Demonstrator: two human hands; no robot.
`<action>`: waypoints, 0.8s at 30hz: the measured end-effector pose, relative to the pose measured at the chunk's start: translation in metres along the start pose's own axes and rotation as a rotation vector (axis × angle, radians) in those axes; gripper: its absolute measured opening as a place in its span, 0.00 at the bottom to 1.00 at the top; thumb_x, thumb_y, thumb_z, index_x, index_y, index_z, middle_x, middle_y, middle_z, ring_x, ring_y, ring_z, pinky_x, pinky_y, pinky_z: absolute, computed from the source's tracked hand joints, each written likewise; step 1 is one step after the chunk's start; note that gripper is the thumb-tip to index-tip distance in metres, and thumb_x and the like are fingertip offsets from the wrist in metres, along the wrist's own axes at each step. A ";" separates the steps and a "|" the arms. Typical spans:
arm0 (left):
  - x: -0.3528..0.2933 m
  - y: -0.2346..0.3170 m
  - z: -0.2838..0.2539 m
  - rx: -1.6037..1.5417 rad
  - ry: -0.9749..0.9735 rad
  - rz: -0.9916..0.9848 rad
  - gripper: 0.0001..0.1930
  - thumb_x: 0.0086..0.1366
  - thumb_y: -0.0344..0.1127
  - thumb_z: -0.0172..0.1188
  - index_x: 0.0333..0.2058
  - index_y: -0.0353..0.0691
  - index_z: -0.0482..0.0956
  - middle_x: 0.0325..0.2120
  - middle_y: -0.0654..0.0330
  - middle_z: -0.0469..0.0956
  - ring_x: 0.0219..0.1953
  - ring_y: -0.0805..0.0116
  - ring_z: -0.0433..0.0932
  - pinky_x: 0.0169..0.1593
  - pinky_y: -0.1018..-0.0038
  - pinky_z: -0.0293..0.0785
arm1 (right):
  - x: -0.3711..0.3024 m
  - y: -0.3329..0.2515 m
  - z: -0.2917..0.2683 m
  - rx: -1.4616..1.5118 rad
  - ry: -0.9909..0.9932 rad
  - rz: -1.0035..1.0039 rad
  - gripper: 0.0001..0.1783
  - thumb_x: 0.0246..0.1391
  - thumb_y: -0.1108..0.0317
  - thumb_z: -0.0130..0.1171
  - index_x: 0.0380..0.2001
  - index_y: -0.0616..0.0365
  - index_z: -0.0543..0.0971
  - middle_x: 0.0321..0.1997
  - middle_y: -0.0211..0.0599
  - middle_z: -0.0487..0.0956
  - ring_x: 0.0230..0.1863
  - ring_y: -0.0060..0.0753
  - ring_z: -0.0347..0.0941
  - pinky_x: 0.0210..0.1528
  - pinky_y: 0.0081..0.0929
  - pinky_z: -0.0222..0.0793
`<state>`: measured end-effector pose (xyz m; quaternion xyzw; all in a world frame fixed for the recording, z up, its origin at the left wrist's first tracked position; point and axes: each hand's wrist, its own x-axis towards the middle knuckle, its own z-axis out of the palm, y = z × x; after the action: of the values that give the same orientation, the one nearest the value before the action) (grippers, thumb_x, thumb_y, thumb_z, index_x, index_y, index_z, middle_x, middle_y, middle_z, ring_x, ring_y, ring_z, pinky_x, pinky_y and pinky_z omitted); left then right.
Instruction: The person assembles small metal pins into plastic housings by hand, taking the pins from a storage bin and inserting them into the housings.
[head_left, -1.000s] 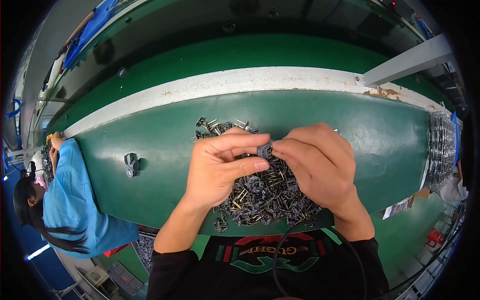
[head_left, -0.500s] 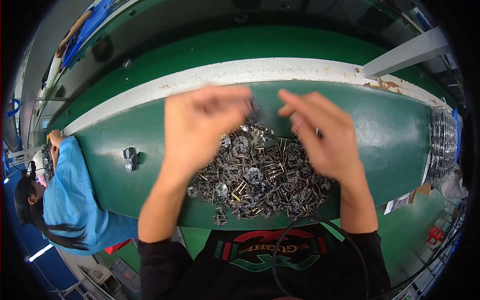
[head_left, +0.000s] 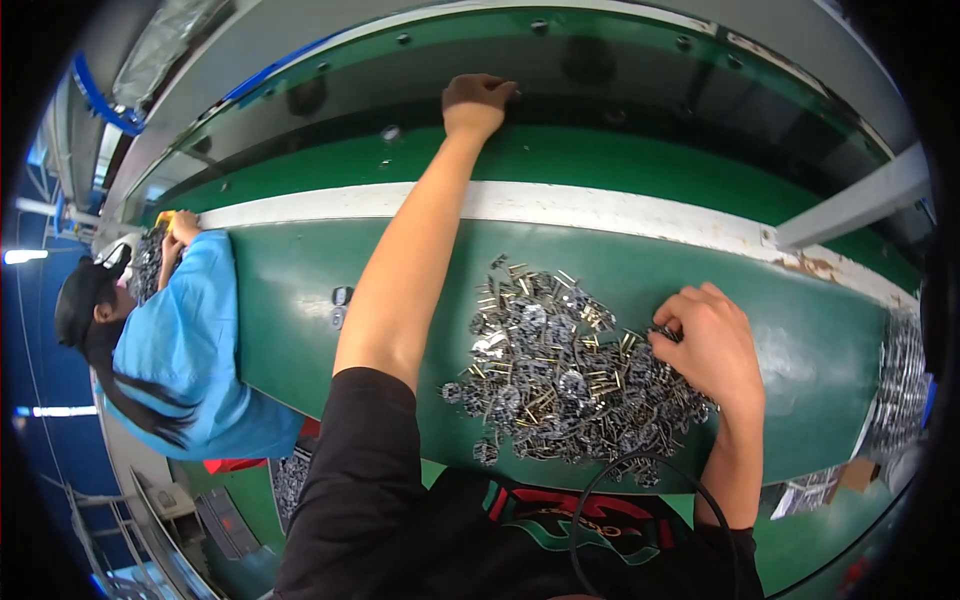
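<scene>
A heap of small dark round parts with brass pins lies on the green tabletop. At the heap's right edge, my right hand has its fingers curled in a pinch on a small dark part. My left hand is stretched far forward, past the white rail, over the green belt surface. Its fingers are closed together; whatever they hold is too small to make out. Two small dark pieces sit apart on the table, just left of my left forearm.
The white rail runs along the table's far edge, with a grey post at right. Stacked clear trays stand at the right end. A co-worker in a blue top works at left. A black cable loops before me.
My left hand has moved from above the heap, where it held a dark piece, forward over the belt. My right hand has dropped to the heap's right edge. The view has shifted.
</scene>
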<state>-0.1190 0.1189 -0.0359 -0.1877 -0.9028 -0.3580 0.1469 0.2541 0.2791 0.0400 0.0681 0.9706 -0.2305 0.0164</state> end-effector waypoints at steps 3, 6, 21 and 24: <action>0.001 -0.002 -0.029 0.346 -0.071 0.077 0.19 0.60 0.53 0.60 0.44 0.48 0.84 0.42 0.58 0.83 0.52 0.56 0.76 0.56 0.61 0.72 | 0.002 0.005 0.000 0.043 -0.030 -0.026 0.06 0.38 0.70 0.67 0.24 0.58 0.82 0.27 0.36 0.79 0.36 0.42 0.75 0.39 0.39 0.73; -0.004 -0.020 -0.069 0.778 -0.200 -0.018 0.26 0.63 0.53 0.56 0.56 0.49 0.76 0.52 0.55 0.78 0.59 0.57 0.70 0.62 0.58 0.67 | 0.003 0.008 -0.003 0.029 0.002 -0.004 0.06 0.38 0.71 0.66 0.23 0.59 0.80 0.26 0.35 0.78 0.34 0.43 0.74 0.38 0.39 0.72; -0.180 0.111 -0.131 -0.722 -0.490 -0.172 0.20 0.53 0.19 0.68 0.47 0.34 0.82 0.41 0.54 0.78 0.35 0.75 0.82 0.40 0.80 0.79 | 0.009 -0.014 0.020 0.970 0.321 -0.173 0.08 0.50 0.82 0.65 0.36 0.64 0.83 0.36 0.36 0.78 0.33 0.19 0.75 0.31 0.17 0.70; -0.212 0.123 -0.126 -0.752 -0.430 -0.117 0.21 0.51 0.21 0.73 0.45 0.31 0.81 0.38 0.55 0.79 0.33 0.76 0.82 0.37 0.82 0.80 | 0.007 -0.031 0.026 0.982 0.383 -0.147 0.08 0.49 0.81 0.67 0.34 0.64 0.82 0.34 0.34 0.79 0.30 0.18 0.76 0.29 0.16 0.70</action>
<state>0.1400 0.0632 0.0405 -0.2469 -0.7289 -0.6223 -0.1434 0.2425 0.2404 0.0301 0.0404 0.7361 -0.6418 -0.2113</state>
